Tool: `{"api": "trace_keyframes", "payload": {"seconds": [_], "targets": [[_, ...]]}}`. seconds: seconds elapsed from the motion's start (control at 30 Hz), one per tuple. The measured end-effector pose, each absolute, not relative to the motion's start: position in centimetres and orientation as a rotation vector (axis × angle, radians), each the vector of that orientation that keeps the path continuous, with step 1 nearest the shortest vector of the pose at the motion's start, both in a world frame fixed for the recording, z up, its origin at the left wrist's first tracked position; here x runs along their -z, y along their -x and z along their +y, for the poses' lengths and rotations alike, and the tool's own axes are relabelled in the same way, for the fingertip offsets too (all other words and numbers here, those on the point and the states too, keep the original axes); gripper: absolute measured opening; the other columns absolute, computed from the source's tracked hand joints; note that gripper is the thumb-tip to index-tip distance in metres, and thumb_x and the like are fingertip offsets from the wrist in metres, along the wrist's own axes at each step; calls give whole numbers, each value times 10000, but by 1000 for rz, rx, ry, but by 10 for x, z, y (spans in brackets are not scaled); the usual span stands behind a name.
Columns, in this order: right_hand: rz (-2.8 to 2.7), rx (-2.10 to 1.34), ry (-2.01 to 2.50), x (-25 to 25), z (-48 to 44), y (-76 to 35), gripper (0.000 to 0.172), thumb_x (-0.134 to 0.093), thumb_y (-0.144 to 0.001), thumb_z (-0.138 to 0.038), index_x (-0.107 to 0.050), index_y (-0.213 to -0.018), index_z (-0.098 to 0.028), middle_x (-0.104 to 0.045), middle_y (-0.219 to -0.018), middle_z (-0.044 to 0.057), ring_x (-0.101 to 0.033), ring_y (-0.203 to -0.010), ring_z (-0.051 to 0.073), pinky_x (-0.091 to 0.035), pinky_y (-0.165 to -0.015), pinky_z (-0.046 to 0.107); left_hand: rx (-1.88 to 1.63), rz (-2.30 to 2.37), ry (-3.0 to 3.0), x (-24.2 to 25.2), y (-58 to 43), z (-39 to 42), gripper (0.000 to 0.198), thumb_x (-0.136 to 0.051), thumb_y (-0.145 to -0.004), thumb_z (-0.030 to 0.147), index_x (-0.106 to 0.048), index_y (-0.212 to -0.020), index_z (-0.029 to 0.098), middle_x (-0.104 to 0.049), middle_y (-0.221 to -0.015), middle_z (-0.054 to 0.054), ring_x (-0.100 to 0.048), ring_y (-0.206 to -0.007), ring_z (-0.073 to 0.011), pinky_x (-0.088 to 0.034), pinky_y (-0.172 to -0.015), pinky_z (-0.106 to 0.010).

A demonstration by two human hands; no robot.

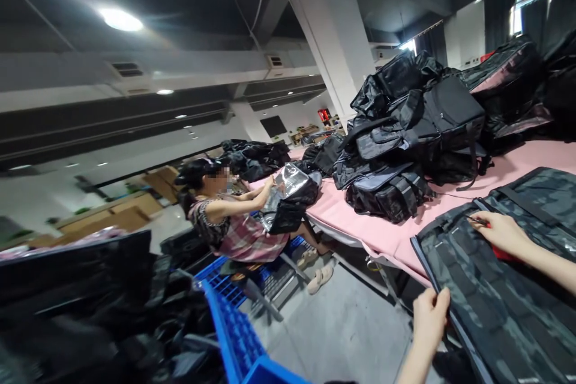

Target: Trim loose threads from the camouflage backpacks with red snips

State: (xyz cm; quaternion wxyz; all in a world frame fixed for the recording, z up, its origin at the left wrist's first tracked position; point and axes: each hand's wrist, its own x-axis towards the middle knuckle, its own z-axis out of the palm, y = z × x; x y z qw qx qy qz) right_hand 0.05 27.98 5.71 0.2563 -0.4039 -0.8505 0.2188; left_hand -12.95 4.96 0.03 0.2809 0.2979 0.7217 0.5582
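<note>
A dark camouflage backpack (486,300) lies flat at the lower right, partly on the pink-covered table. At its near left edge, my left hand (429,315) is closed, pinching the fabric rim between thumb and fingers. My right hand (501,233) rests over the upper part of the bag, closed round a small tool that looks like red-handled thread snips (501,253). Its dark tip pokes out by the fingers, close to the bag's surface. The palm hides most of the tool.
Black backpacks (414,126) are heaped on the pink table (335,207). A seated co-worker (243,222) handles a black and silver bag (292,189) further along. Blue plastic crates (234,324) stand on the grey floor, beside more black bags (90,306) at left.
</note>
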Motion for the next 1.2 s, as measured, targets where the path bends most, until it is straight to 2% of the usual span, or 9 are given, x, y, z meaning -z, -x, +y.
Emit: {"api": "trace_keyframes", "payload": {"seconds": [0.13,0.23,0.3,0.43,0.53,0.7,0.9,1.03,1.2], "targets": [[-2275,-641,1128,-50,280,-4,304,-484,-798,-366,-685,-999,-259,-689,-945,18,-641,-892,261,-485,-742,327,-1493,2350,-1221,-38,160,71,396,-495,-877,456,-550,-595,183,-524,-553,11,-483,-558,-138,-379,-590,-257],[-2266,-681,1113,-54,276,-2,292,-472,-802,-374,-675,-973,-250,-685,-961,17,-635,-909,249,-478,-761,316,-1448,2332,-1702,-63,175,106,191,-582,-849,325,-628,-968,183,-660,-950,-72,-590,-912,-214,-454,-829,-319],[-2273,-710,1090,-60,274,6,271,-474,-807,-377,-673,-938,-249,-686,-946,15,-636,-893,242,-472,-755,312,-1362,2274,-1890,-70,182,133,334,-591,-828,212,-565,-1160,181,-622,-1133,-111,-558,-1057,-233,-444,-924,-356],[-2272,-747,1021,-74,284,33,214,-504,-794,-348,-676,-856,-237,-688,-898,27,-636,-852,238,-454,-729,300,-1267,2270,-1917,-69,186,169,222,-477,-871,161,-632,-1028,188,-656,-914,-95,-607,-871,-221,-493,-825,-363],[-2225,-786,991,-73,295,49,223,-502,-797,-359,-671,-794,-214,-687,-852,39,-635,-826,236,-454,-709,290,-1305,2273,-1875,-64,184,177,184,-492,-860,185,-656,-942,188,-651,-882,-97,-603,-849,-226,-491,-811,-372],[-2066,-909,977,-44,288,48,338,-431,-833,-430,-680,-909,-214,-687,-961,40,-636,-893,226,-483,-739,280,-1492,2212,-1716,-55,184,181,138,-523,-818,194,-658,-786,191,-647,-809,-57,-595,-812,-191,-460,-795,-314],[-1961,-1033,934,-29,271,41,374,-436,-801,-473,-681,-948,-231,-684,-986,40,-633,-901,264,-485,-760,344,-1818,2185,-1236,-52,201,174,388,-346,-912,353,-559,-660,148,-485,-556,13,-472,-543,-125,-393,-551,-239],[-1906,-1094,909,-38,267,39,411,-451,-801,-561,-677,-870,-225,-690,-926,45,-631,-866,271,-474,-729,343,-1829,2035,-1240,-55,191,157,309,-520,-840,400,-618,-712,137,-584,-632,-5,-537,-621,-138,-437,-604,-244],[-1932,-1236,772,-46,249,40,442,-478,-814,-589,-690,-804,-201,-687,-865,37,-617,-831,246,-460,-747,317,-1843,2017,-1323,-54,169,138,210,-591,-822,335,-687,-803,149,-678,-806,-68,-607,-780,-189,-479,-750,-316]]}}
